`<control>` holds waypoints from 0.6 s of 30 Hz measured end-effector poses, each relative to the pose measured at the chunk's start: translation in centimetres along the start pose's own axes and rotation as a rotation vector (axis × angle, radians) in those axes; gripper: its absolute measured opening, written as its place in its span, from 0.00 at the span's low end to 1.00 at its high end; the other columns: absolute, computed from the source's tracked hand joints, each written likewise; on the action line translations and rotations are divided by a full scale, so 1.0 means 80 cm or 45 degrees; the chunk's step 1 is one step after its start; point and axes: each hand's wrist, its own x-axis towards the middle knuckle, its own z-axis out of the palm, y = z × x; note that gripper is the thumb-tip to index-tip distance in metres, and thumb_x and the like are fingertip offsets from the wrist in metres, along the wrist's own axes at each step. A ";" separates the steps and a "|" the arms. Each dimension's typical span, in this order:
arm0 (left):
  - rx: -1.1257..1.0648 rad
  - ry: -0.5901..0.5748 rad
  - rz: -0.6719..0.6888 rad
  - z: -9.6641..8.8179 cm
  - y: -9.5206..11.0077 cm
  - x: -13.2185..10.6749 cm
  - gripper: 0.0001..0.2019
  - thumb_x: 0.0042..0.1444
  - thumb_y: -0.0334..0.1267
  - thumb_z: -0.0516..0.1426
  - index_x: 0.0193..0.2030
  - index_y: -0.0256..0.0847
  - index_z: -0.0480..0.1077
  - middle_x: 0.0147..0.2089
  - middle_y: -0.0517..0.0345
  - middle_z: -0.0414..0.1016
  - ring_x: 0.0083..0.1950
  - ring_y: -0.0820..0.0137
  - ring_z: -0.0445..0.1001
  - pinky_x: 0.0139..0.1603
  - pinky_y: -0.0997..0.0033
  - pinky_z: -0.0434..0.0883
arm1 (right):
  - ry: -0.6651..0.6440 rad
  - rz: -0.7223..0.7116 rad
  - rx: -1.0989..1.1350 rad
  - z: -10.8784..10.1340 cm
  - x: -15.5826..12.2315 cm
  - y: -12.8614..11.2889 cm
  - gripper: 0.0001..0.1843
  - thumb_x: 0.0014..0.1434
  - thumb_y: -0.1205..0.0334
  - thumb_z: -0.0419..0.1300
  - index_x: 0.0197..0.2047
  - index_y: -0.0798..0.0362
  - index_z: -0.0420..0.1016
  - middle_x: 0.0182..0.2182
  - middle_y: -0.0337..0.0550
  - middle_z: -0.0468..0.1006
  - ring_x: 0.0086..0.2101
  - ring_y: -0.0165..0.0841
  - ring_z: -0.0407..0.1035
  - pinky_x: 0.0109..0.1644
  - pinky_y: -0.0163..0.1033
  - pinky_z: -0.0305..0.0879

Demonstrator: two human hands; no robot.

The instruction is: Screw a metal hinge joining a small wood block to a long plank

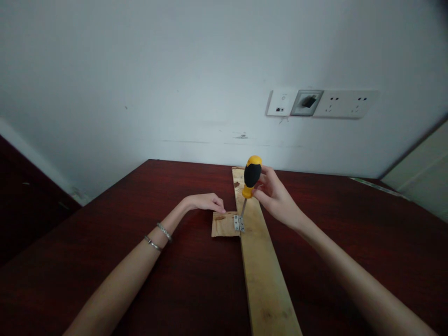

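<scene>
My right hand [271, 193] is closed on the yellow and black handle of a screwdriver [252, 172], which stands nearly upright with a slight tilt. Its shaft points down to a small metal hinge [239, 223], and the tip meets the hinge's right leaf. One leaf lies on a small wooden board [224, 225], the other on a long wooden plank [264, 261]. With fingers curled, my left hand [206, 202] presses at the far edge of the small board; part of its fingers is hidden. Two bracelets circle the left wrist.
The dark red wooden table [168, 289] lies under everything and reaches back to a pale wall [175, 70]. Wall sockets [345, 104] are set in the wall at the right, and a black plug [308, 101] sits in a recessed one. A pale strip [380, 187] lies along the back right edge.
</scene>
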 end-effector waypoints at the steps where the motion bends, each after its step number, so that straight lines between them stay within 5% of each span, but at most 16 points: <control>1: 0.006 0.001 0.001 0.000 -0.001 0.000 0.12 0.49 0.44 0.62 0.28 0.35 0.75 0.29 0.61 0.72 0.33 0.75 0.67 0.37 0.76 0.61 | 0.017 0.005 -0.001 0.003 0.002 0.000 0.21 0.53 0.66 0.54 0.51 0.48 0.59 0.41 0.41 0.73 0.33 0.31 0.68 0.38 0.39 0.65; 7: -0.024 0.053 -0.021 0.005 0.010 0.000 0.08 0.48 0.38 0.61 0.33 0.36 0.73 0.31 0.60 0.71 0.35 0.73 0.67 0.40 0.72 0.63 | 0.097 0.090 -0.055 0.022 0.011 0.010 0.09 0.48 0.70 0.50 0.34 0.50 0.64 0.34 0.40 0.71 0.34 0.33 0.65 0.38 0.39 0.63; 11: -0.156 0.381 0.056 0.016 0.054 -0.001 0.28 0.44 0.26 0.56 0.55 0.37 0.63 0.49 0.52 0.68 0.49 0.68 0.65 0.51 0.68 0.63 | 0.067 0.176 0.298 0.034 0.010 0.007 0.20 0.41 0.73 0.49 0.40 0.48 0.59 0.37 0.39 0.71 0.36 0.33 0.67 0.37 0.38 0.64; 18: -0.274 0.171 0.280 0.018 0.118 -0.016 0.42 0.43 0.29 0.57 0.67 0.39 0.47 0.59 0.48 0.62 0.59 0.63 0.60 0.60 0.65 0.58 | 0.098 0.156 0.211 0.025 0.006 -0.036 0.22 0.43 0.71 0.55 0.44 0.47 0.59 0.37 0.38 0.67 0.42 0.34 0.66 0.46 0.37 0.64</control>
